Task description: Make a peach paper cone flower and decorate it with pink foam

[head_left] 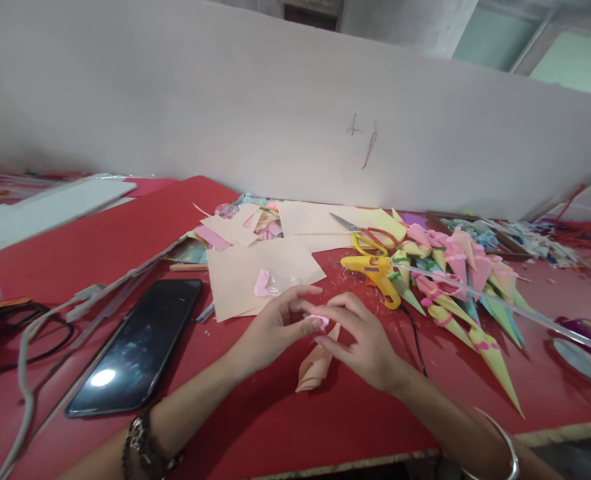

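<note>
Both hands meet over the red table (255, 433). My left hand (278, 330) pinches a small pink piece (320, 321) that looks like soft clay. From the other side, the fingers of my right hand (363, 340) also close on that piece, partly covering it. Just beneath them a peach paper cone (313, 370) lies on the table, its narrow end partly behind my right fingers. Beyond my left hand, a larger pink lump (263, 283) in a clear plastic wrapper rests on a cream sheet of paper (240, 267).
A black phone (140, 347) and a white cable (25, 360) lie at left. Behind my right hand are a yellow glue gun (375, 273) with a long glue stick, scissors (370, 237) and a pile of decorated paper cones (455, 273). A white wall stands behind.
</note>
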Demonstrator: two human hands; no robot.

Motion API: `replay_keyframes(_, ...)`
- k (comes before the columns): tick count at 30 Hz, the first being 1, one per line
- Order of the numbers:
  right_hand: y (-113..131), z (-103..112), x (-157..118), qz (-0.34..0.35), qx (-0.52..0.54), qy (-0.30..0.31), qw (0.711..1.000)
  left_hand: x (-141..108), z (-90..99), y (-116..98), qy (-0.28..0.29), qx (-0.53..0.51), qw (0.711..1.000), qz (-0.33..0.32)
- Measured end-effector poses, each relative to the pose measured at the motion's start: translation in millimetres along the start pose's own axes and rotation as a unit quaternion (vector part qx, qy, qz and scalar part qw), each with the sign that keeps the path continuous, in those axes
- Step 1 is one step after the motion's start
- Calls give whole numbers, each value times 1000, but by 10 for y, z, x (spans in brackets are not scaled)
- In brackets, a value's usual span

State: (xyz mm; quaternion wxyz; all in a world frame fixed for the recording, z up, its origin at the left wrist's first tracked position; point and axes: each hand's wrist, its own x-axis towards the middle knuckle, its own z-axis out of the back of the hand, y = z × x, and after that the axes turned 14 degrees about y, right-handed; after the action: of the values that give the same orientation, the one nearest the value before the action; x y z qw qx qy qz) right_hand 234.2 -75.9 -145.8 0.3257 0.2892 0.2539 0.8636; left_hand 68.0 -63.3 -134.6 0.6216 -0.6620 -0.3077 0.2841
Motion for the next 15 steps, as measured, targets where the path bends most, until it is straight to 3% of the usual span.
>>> replay_keyframes(7,11,-5,6,16,19,-5,1000,-15,-10,0,65,59,996,-2)
replay_keyframes(12,24,12,15,26,18,-24,999,-113,118,-224,-14,175,984,-29)
replay_keyframes(15,27,9,1,29,15,-27,999,-446,342,-380,-41,310,949,29)
